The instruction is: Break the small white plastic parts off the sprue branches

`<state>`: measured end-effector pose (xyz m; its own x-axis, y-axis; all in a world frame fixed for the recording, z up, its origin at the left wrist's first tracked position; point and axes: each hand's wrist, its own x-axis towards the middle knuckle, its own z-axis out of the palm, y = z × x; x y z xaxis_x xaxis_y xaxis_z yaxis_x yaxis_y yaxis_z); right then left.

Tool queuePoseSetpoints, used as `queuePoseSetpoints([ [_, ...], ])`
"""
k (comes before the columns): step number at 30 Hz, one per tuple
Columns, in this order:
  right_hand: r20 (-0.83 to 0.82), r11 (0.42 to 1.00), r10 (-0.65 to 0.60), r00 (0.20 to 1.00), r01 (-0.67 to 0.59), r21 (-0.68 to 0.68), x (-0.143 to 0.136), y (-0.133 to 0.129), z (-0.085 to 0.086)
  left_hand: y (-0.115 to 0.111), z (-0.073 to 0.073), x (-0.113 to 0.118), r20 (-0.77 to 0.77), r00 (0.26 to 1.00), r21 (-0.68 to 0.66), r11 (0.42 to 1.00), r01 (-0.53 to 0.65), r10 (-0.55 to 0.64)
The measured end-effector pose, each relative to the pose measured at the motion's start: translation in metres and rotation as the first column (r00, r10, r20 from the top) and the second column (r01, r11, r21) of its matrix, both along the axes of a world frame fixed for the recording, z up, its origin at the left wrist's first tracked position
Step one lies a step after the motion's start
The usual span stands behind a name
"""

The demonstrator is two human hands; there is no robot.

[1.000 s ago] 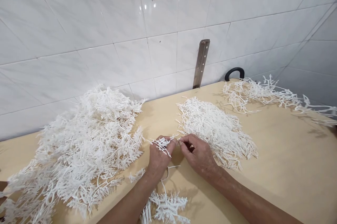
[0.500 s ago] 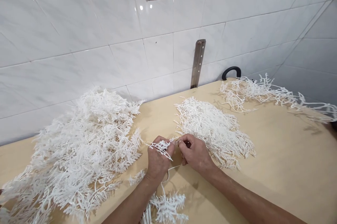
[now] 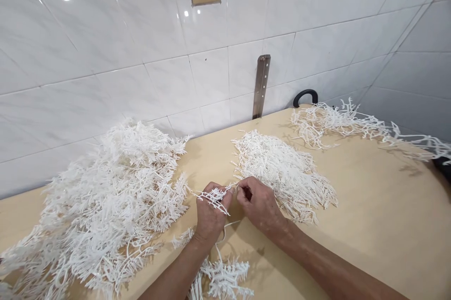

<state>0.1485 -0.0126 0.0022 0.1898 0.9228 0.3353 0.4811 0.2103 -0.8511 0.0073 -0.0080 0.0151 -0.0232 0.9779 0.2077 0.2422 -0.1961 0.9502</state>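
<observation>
My left hand (image 3: 211, 213) is closed around a white branched plastic sprig (image 3: 215, 196), its thin forked twigs spreading over the thumb and fingers. Close beside it, my right hand (image 3: 259, 203) pinches at the tip of a thin strand by the left thumb; what exactly lies between those fingertips is too small to make out. A loose strand curves down below the left hand towards a small white feathery sprig (image 3: 227, 276) near the front. Just behind the right hand lies a flat heap of thin white pieces (image 3: 282, 168).
A large tangled pile of white branched sprigs (image 3: 116, 206) covers the left of the tan table (image 3: 380, 215). Bare, longer white stems (image 3: 338, 121) lie at the back right, near a black curved handle (image 3: 306, 97). A metal bracket (image 3: 261, 86) stands against the tiled wall.
The view has shifted slightly to the left across the frame. My right hand's fingers have curled a little, and the lower strand's tip now shows apart from them. The left hand keeps its grip.
</observation>
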Motion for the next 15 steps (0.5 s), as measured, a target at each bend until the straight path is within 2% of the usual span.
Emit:
queuePoseSetpoints([
  [3, -0.158, 0.956, 0.067, 0.985, -0.109, -0.272, 0.002, 0.000, 0.006, 0.000, -0.001, 0.000, 0.005, 1.000, -0.014, 1.000, 0.000, 0.000],
  [4, -0.175, 0.947, 0.078, 0.982, -0.127, -0.293, 0.002, 0.000, 0.007, 0.000, -0.001, 0.000, 0.005, 1.000, -0.020, 1.000, 0.003, -0.003],
  [5, -0.149, 0.963, 0.081, 0.985, -0.116, -0.243, 0.002, -0.001, 0.009, 0.000, -0.001, 0.000, 0.003, 1.000, -0.023, 1.000, 0.008, -0.008],
  [7, -0.018, 0.998, 0.069, 0.997, -0.069, -0.008, 0.002, -0.001, 0.011, 0.000, 0.000, 0.000, -0.006, 1.000, -0.018, 1.000, 0.018, -0.018],
  [8, 0.038, 0.994, 0.054, 0.998, -0.058, 0.095, 0.002, -0.001, 0.012, 0.000, 0.001, 0.001, -0.006, 1.000, -0.013, 1.000, 0.021, -0.021],
  [9, 0.061, 0.990, 0.051, 0.997, -0.058, 0.131, 0.002, 0.000, 0.012, -0.001, 0.002, 0.001, 0.000, 1.000, -0.008, 1.000, 0.023, -0.023],
  [10, 0.042, 0.994, 0.063, 0.997, -0.067, 0.086, 0.003, 0.001, 0.012, -0.001, 0.003, 0.001, 0.014, 1.000, -0.005, 1.000, 0.022, -0.022],
  [11, -0.016, 0.996, 0.080, 0.997, -0.081, -0.023, 0.004, 0.002, 0.012, -0.002, 0.005, 0.002, 0.033, 0.999, -0.008, 1.000, 0.019, -0.019],
  [13, -0.215, 0.955, 0.085, 0.973, -0.141, -0.262, 0.008, 0.005, 0.011, -0.003, 0.007, 0.002, 0.074, 0.997, -0.030, 0.999, 0.020, -0.018],
  [15, -0.412, 0.911, 0.056, 0.909, -0.216, -0.351, 0.015, 0.007, 0.009, -0.003, 0.008, 0.001, 0.100, 0.995, -0.026, 0.999, 0.018, -0.015],
])
